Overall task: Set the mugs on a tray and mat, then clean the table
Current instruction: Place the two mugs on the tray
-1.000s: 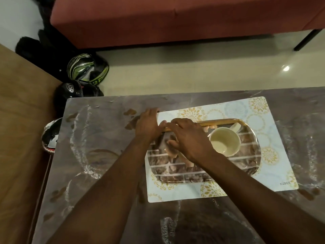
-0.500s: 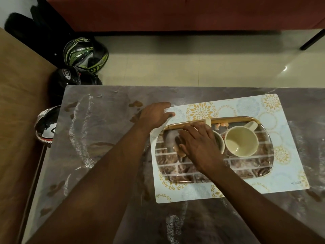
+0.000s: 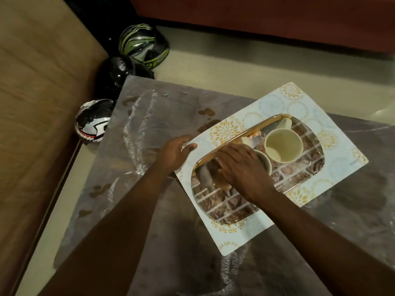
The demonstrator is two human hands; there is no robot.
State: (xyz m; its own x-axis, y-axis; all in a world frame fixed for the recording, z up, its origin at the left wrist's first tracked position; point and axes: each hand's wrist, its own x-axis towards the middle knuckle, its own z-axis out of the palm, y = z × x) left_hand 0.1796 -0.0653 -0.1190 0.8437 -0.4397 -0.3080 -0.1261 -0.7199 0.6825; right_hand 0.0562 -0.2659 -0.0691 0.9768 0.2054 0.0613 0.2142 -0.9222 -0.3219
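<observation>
Tray (image 3: 307,167) on mat (image 3: 342,165), long axis lower-left to upper-right. Left hand (image 3: 175,154) pinches mat corner; right hand (image 3: 241,169), fingers together, covers one mug (image 3: 265,161); other mug (image 3: 283,146) handle points far.

Arms: two, both bare from the lower frame edge to the wrists; no sleeve showed.
Left hand (image 3: 174,153): bare, ungloved, no ring or band on the visible fingers.
Right hand (image 3: 241,169): bare, ungloved, knuckles showed plainly.
Wrists: seemingly without watch or bracelet, though the light was dim.
</observation>
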